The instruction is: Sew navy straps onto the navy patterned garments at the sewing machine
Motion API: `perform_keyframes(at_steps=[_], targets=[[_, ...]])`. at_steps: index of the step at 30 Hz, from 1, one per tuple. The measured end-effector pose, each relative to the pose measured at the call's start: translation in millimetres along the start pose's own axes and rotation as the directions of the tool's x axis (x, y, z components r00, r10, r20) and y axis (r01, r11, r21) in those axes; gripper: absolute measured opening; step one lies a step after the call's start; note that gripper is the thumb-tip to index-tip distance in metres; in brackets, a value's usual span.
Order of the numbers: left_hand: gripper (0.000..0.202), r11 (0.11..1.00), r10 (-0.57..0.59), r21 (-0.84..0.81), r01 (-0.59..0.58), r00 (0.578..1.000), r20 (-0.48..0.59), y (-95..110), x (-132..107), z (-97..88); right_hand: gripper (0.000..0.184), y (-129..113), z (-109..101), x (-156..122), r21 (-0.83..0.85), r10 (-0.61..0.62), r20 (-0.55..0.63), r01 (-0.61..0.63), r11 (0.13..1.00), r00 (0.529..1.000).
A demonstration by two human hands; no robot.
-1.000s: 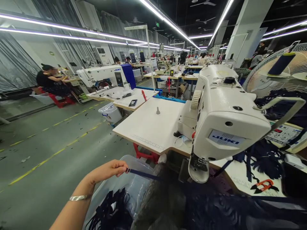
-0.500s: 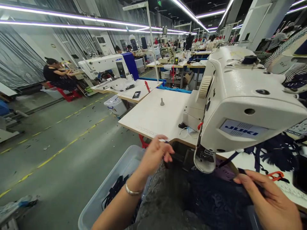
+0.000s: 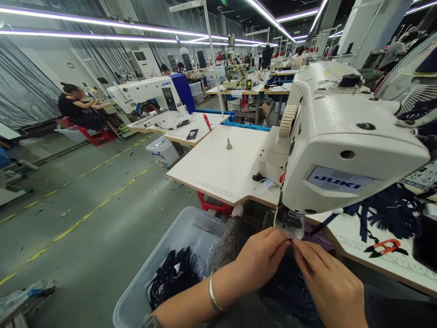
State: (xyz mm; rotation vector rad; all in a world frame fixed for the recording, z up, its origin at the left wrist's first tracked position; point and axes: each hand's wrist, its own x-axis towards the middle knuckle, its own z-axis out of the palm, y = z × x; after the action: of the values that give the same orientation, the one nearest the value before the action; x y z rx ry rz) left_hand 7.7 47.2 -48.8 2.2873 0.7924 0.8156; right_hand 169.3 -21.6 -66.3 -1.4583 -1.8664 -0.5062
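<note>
My left hand (image 3: pixel 261 255) and my right hand (image 3: pixel 329 278) meet just below the head of a white sewing machine (image 3: pixel 368 150). Their fingertips pinch a small dark edge between them, which looks like part of the navy fabric (image 3: pixel 290 287). That fabric hangs below over my lap, partly hidden by both hands. Close above the fingertips is the machine's metal guard (image 3: pixel 290 223), and the needle cannot be made out. A narrow dark strap (image 3: pixel 322 225) runs from the machine up to the right.
Orange-handled thread snips (image 3: pixel 385 247) and a heap of navy strips (image 3: pixel 392 212) lie on the right of the table. A clear plastic bin (image 3: pixel 136 284) holding dark straps (image 3: pixel 174 273) stands at lower left. A grey metal piece (image 3: pixel 229 144) rests on the white tabletop (image 3: pixel 211 166).
My left hand has come down and right from near the table edge to pinch beside my right hand. My right hand has moved left, under the machine head, with the navy fabric.
</note>
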Motion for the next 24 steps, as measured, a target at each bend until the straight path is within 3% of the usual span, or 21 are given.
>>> perform_keyframes(at_steps=[3,5,8,11,13,18,22,24], targets=[[0.023,0.922,0.234,0.280,-0.268,0.961,0.149,-4.2,-5.1,0.1,0.019,0.2,2.6,-2.0,0.005,0.018,0.017,-0.018,1.000,1.000],[0.023,0.872,0.275,0.365,-0.327,0.943,0.189,-5.8,-7.3,0.6,0.021,2.8,4.6,-4.1,0.085,0.022,0.055,-0.027,0.996,0.998],[0.019,0.878,0.234,0.400,-0.263,0.965,0.120,-5.4,-8.6,2.6,0.030,8.8,5.3,-7.0,0.227,0.010,0.150,-0.044,0.973,0.989],[0.016,0.871,0.212,0.432,-0.234,0.972,0.098,-3.5,-8.5,4.7,0.041,14.5,3.1,-8.6,0.288,0.077,0.307,-0.169,0.943,0.949],[0.015,0.855,0.224,0.452,-0.256,0.967,0.124,-2.4,-8.0,5.6,0.038,16.8,2.0,-9.5,0.298,0.130,0.381,-0.254,0.920,0.916],[0.020,0.882,0.205,0.416,-0.223,0.975,0.088,0.6,-7.2,8.2,0.021,15.4,2.5,-11.9,0.250,0.264,0.277,-0.335,0.908,0.924],[0.022,0.914,0.201,0.354,-0.198,0.979,0.030,-0.3,-9.8,12.9,0.020,12.1,3.7,-11.9,0.191,0.450,0.213,-0.489,0.851,0.867],[0.022,0.904,0.222,0.366,-0.222,0.974,0.043,-2.8,-11.6,14.3,0.020,12.8,4.4,-12.4,0.207,0.464,0.235,-0.511,0.834,0.854]])
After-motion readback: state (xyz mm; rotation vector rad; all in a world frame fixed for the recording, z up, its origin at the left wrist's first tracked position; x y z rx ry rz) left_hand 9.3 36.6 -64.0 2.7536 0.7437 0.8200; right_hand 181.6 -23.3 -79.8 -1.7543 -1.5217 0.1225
